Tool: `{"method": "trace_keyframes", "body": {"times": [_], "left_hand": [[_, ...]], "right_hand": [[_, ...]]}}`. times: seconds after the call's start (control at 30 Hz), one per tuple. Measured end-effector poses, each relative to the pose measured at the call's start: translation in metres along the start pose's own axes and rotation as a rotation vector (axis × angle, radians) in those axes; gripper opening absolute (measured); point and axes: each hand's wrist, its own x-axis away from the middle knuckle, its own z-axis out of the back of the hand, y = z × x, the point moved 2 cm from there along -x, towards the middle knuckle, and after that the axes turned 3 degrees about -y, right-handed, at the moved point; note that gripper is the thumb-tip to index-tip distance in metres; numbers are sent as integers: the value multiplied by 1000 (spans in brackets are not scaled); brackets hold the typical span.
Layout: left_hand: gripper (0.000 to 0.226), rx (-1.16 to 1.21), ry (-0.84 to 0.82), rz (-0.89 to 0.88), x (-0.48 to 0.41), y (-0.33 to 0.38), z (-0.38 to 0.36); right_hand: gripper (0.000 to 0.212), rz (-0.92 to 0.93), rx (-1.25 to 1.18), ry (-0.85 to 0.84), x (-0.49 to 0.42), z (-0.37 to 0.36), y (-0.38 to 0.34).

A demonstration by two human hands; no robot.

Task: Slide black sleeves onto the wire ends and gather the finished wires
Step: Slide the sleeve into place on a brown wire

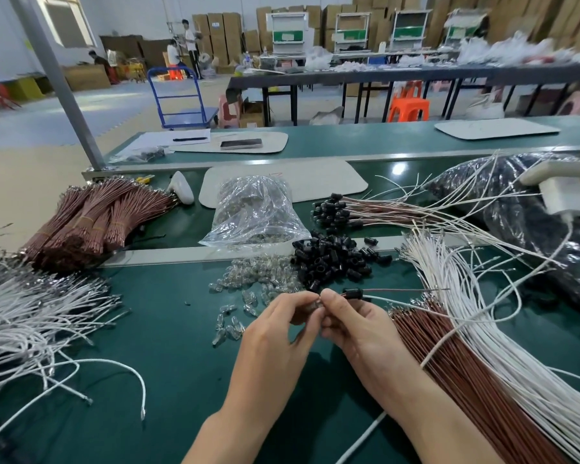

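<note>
My left hand point(282, 324) and my right hand point(347, 321) meet fingertip to fingertip over the green table point(168, 329). Between them they pinch a small clear bulb point(315, 306) at the wire ends. A black sleeve point(353, 293) sits on a brown wire and a white wire point(392, 299) that run off to the right from my right hand. A pile of loose black sleeves point(332, 259) lies just beyond my hands. Finished wires with sleeves point(335, 209) lie gathered further back.
Loose clear bulbs point(258, 279) and a clear bag of them point(255, 212) lie ahead. White wires point(482, 316) and brown wires point(466, 380) fan out at right, white wires point(31, 316) at left. Brown bundles point(94, 219) sit back left, a dark bag point(533, 202) back right.
</note>
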Motion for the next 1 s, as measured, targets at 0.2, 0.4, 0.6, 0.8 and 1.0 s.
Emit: {"method": "trace_keyframes", "body": {"times": [0.2,0.4,0.6,0.8,1.0], "left_hand": [[12,-100,46,-30,0,3,3],[8,-116,37,-37,1,-1,4],[7,-20,102,37,0,-6,5],[8,-20,84,51,-1,-8,4],[6,-8,64,22,0,-8,2]], "right_hand": [[30,19,9,29,1,0,1],[27,5,-23,12,0,-1,2],[58,39,-134,82,-1,1,-3],[21,60,-177,145,-3,9,-4],[25,51,-155,101,-2,9,-6]]}}
